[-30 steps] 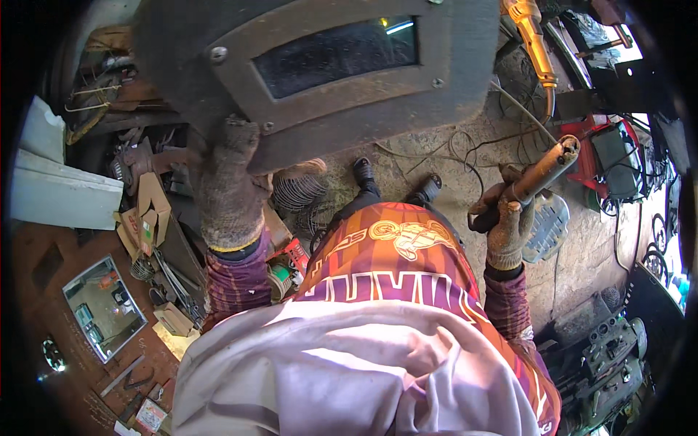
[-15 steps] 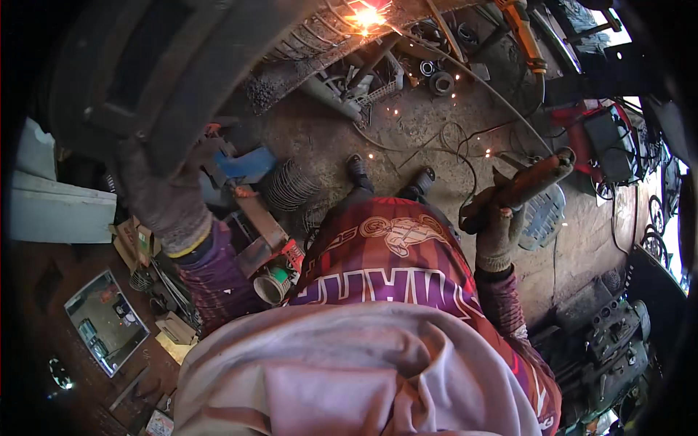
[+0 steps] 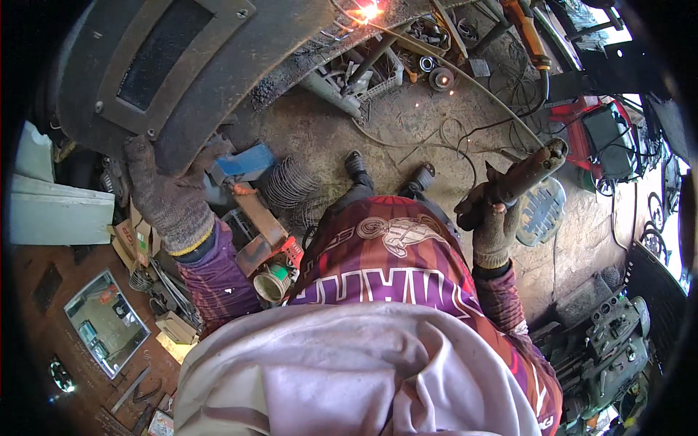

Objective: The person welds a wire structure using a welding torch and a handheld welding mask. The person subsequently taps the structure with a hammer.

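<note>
Head view: the left hand [image 3: 171, 211], gloved, is closed at the lower edge of the shield [image 3: 243, 76]; whether it grips a handle cannot be told. The right hand [image 3: 496, 236], also gloved, is closed round the holder [image 3: 529, 173], thumb along the near side.

Location: the holder is to the right of the shirt [image 3: 342, 254], over the floor [image 3: 305, 123]. The shield is at the upper left, well apart from it.

Handling, as judged: the holder appears stiff and fairly weighty, its surface rough rather than slippery. Sound hold is around the barrel, clear of the upper end. The rod [image 3: 452, 66] looks light and thin, liable to flex, and probably hot toward the glow [image 3: 369, 11]; it is best managed through the holder only. The shield appears rigid; its window [image 3: 163, 58] is probably the fragile part, so hold belongs at the edge.

Orientation: the holder's long axis slants from the right hand to upper right. The rod leaves near that end and runs to upper left, toward the glow; contact there cannot be confirmed. The shield is tilted, its window's long axis rising from lower left to upper right.
</note>
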Motion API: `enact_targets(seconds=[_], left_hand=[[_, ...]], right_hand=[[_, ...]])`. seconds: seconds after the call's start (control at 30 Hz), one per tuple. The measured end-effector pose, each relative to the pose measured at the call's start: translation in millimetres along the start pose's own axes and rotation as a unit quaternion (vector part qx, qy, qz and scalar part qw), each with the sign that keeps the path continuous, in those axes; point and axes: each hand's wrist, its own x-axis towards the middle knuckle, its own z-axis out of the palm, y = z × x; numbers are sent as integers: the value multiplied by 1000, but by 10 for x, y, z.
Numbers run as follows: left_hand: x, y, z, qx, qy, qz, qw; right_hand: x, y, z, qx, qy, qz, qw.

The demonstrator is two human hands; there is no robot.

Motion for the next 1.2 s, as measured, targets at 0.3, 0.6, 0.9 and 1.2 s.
enact_targets(seconds=[0.3,0.6,0.9,1.2], left_hand=[[-184,-83,358,-34,-49,0,998],[-332,-244,487,45,9,-35,998],[-300,-432,319,482,-113,321,807],[-305,-405,286,511,-157,282,797]], right_hand=[[23,-76,36,-6,4,42,999],[47,-4,18,-2,-13,-28,1000],[51,-32,23,14,-17,-10,1000],[51,287,-296,193,-39,36,980]])
